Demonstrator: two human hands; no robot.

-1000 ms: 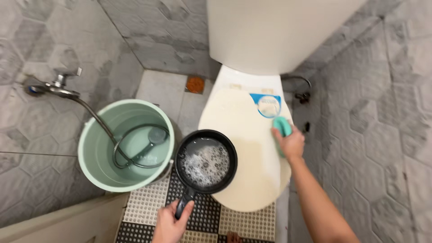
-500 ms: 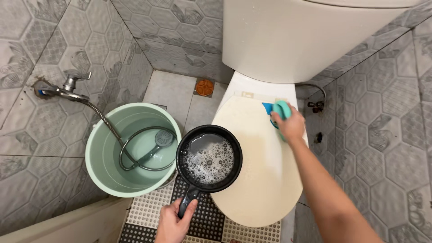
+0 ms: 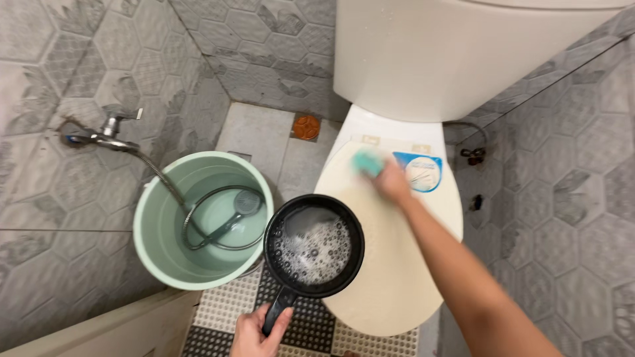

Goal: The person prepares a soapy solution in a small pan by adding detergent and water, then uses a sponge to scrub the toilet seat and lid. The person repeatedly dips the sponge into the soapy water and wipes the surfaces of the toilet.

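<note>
My left hand (image 3: pixel 259 334) grips the handle of a black saucepan (image 3: pixel 313 246) holding soapy, bubbly water, low in the view, over the floor mat and the lid's left edge. My right hand (image 3: pixel 390 182) presses a teal sponge (image 3: pixel 367 162) onto the closed cream toilet lid (image 3: pixel 390 264), near its back left. A round blue and white sticker (image 3: pixel 419 172) sits on the lid just right of that hand.
A pale green bucket (image 3: pixel 155 225) with water and a shower head (image 3: pixel 246 201) inside stands at left, its hose running to a wall tap (image 3: pixel 106 135). White cistern (image 3: pixel 456 53) at the back, orange floor drain (image 3: pixel 306 125), checkered rubber mat (image 3: pixel 225 307), tiled walls both sides.
My right hand has slid the sponge leftward across the back of the lid, uncovering the sticker. The saucepan stays held in about the same place.
</note>
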